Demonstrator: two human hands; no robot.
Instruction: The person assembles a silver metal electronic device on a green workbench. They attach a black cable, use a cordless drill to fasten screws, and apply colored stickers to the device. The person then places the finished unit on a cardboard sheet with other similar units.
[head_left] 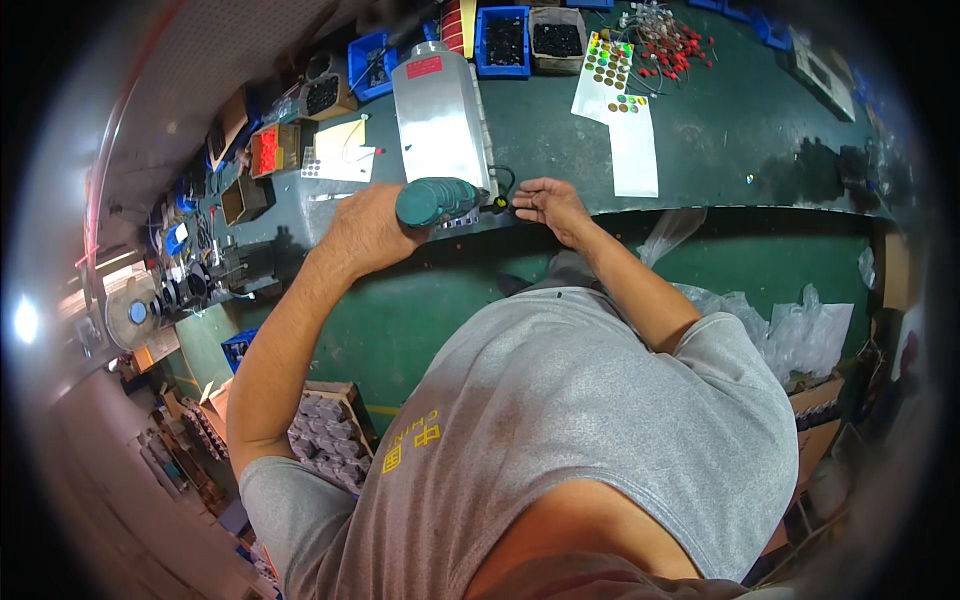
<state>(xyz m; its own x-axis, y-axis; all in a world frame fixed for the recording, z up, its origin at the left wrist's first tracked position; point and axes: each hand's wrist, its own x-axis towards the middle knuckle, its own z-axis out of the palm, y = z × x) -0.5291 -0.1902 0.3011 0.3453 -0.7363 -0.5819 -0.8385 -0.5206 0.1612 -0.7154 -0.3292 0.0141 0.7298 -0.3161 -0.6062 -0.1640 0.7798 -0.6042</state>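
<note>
My left hand (372,228) is wrapped round a teal cordless power driver (432,202), seen from above at the near edge of the workbench. Beyond the driver lies a silver metal box (436,110) with a red label and a round neck at its far end. The driver covers the box's near end, so I cannot tell whether its tip touches it. My right hand (552,207) is off to the right with fingers stretched out, holding nothing. Close to its fingertips, a black cable (506,182) loops out from the box's near right corner.
Blue bins (503,42) and a box of small black parts (558,40) line the back. White sheets with round stickers (608,72) lie right of the metal box, near a pile of red-tipped wires (668,45). A small cardboard box (246,199) stands left. Plastic bags (810,330) hang below the bench.
</note>
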